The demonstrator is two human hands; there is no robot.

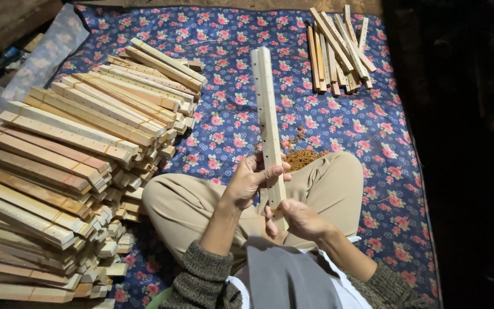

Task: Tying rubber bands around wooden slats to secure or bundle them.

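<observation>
Both hands, left hand [251, 178] and right hand [298, 218], clamp their fingers on an upright drilled wooden slat [267, 114].

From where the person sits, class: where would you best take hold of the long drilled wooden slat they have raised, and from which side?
Grip the drilled wooden slat at its near end, as the left hand and right hand do now. It points away from the lap, so the far end is probably hard to reach; wrap fingers across its narrow width from either side.
</observation>
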